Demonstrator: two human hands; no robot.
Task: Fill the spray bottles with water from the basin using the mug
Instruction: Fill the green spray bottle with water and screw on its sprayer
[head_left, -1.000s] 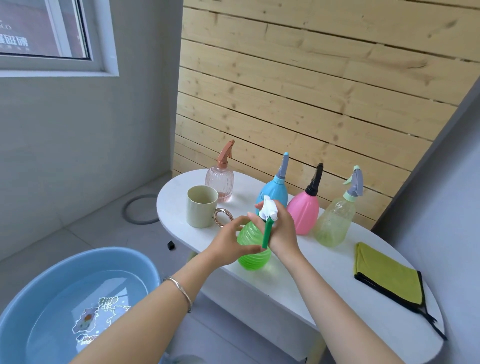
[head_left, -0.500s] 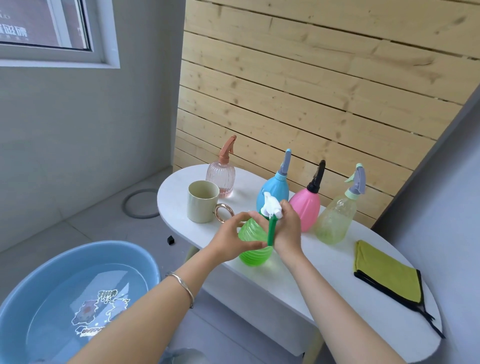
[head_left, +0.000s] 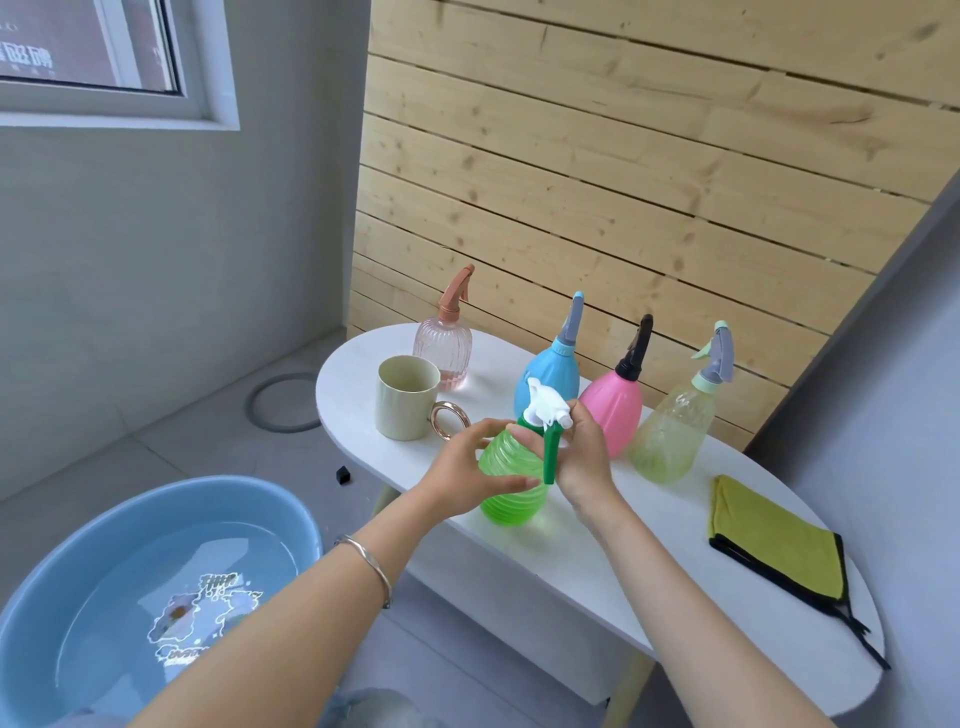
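A green ribbed spray bottle (head_left: 511, 499) stands near the front edge of the white oval table (head_left: 597, 540). My left hand (head_left: 467, 470) wraps around its body. My right hand (head_left: 584, 452) grips its white spray head (head_left: 545, 408) and green trigger. Behind it stand a clear pink bottle (head_left: 444, 351), a blue bottle (head_left: 553, 376), a pink bottle with a black head (head_left: 615, 410) and a pale yellow-green bottle (head_left: 672, 434). The beige mug (head_left: 408, 397) with a gold ring handle sits left of the green bottle. A blue basin (head_left: 156, 587) holding water rests on the floor at lower left.
A folded yellow-green cloth (head_left: 776, 538) with black trim lies on the table's right end. A wooden slat wall stands right behind the table. A round floor drain (head_left: 283, 402) and a small black object (head_left: 343, 474) are on the grey tiles.
Both hands stay on the green bottle; the right hand has shifted its grip around the spray head, which now points more to the right. The view has tilted slightly.
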